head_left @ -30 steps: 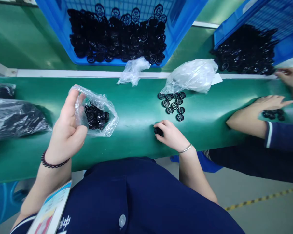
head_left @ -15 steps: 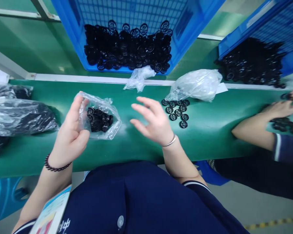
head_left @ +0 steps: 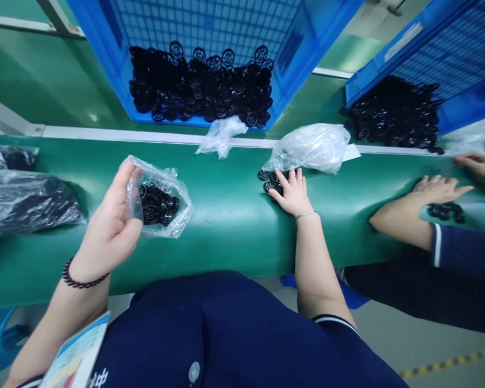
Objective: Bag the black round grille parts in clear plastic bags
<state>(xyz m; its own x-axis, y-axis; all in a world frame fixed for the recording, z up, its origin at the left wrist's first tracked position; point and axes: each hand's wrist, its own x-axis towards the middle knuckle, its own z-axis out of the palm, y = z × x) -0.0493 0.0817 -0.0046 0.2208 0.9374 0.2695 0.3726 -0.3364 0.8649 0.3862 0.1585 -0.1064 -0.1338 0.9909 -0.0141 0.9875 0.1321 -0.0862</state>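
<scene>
My left hand [head_left: 115,218] grips the edge of a clear plastic bag [head_left: 181,207], its fingers inside the mouth and the thumb outside. Several small black wheels [head_left: 158,205] lie in a heap in that bag. Over to the right, my right hand [head_left: 294,194] lies spread, palm down, on a group of loose black wheels [head_left: 270,186] on the green table. It covers most of them. Just behind those fingers rests a bulging clear plastic bag [head_left: 311,146], its contents not clear.
A blue crate [head_left: 303,64] full of black wheels stands behind the table, another blue crate [head_left: 359,81] to its right. Filled plastic bags [head_left: 28,202] lie at left. A crumpled bag [head_left: 220,137] sits by the white rail. At right are a co-worker's hands [head_left: 440,188].
My right hand has moved right and away from me, from above the bare table onto the loose wheels. My left hand still holds the bag. The co-worker's hands have separated.
</scene>
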